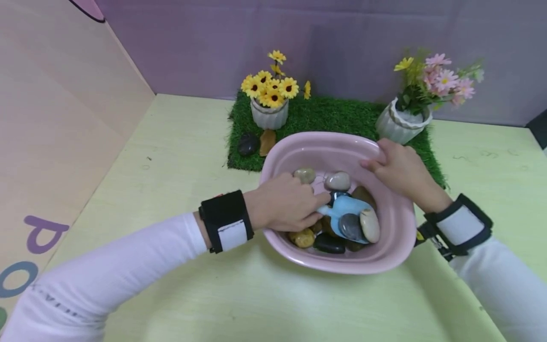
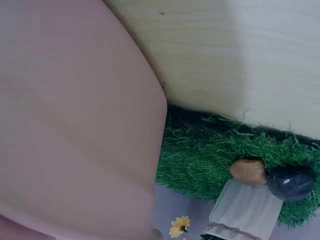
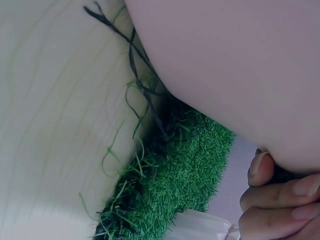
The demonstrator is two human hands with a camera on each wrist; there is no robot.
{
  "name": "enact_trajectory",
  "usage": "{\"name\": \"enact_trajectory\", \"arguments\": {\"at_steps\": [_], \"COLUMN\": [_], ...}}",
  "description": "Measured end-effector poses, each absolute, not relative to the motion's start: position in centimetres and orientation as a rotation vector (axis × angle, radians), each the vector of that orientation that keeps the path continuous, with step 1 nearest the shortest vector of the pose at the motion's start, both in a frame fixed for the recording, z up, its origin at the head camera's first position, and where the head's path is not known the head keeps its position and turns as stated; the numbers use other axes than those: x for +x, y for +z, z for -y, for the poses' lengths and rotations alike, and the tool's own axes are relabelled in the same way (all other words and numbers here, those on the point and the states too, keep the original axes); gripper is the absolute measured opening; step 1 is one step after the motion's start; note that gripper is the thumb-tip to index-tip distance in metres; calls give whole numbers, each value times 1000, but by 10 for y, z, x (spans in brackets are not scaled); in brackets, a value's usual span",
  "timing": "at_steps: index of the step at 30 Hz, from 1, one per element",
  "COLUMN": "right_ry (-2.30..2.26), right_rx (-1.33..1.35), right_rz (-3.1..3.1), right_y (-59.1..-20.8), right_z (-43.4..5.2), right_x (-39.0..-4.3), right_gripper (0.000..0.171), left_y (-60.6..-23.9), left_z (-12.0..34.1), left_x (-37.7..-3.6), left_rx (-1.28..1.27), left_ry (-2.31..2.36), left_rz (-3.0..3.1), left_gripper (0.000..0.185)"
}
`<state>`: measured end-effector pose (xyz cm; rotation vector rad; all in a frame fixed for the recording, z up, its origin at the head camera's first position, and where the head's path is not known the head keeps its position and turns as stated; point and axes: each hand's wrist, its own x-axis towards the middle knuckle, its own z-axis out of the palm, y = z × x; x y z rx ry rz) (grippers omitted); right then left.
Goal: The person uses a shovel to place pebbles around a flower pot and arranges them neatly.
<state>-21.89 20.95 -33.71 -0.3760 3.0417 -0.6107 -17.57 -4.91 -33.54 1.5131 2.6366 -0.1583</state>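
Pink bowl (image 1: 386, 237) of pebbles, blue scoop (image 1: 347, 209) inside.

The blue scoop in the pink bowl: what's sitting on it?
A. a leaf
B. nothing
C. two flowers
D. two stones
D: the scoop, held by the left hand in the bowl, carries a grey stone and a pale stone.
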Motion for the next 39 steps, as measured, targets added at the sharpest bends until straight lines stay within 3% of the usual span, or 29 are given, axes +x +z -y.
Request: {"name": "enact_trajectory", "arguments": {"at_steps": [21,29,36,39], "right_ry": [-606,-605,-599,-627], "right_rx": [-386,-391,-498,-531], "right_rz": [-3037,-3050,-3053,-3065], "right_y": [-337,-337,-339,-340], "right_z": [-209,-209,-213,-214], "right_x": [-218,-218,-221,-221], "right_gripper": [37,36,15,15], "left_y": [-314,-305,-289,-281], "left_z": [55,65,78,82], "left_x": [-179,-184,-194,-199], "left_rx": [1400,1328,1224,1166], "left_ry": [114,269,238,201], "left_rz": [-2727,-2727,-2773,-2815], "left_gripper": [38,22,28,38]}}
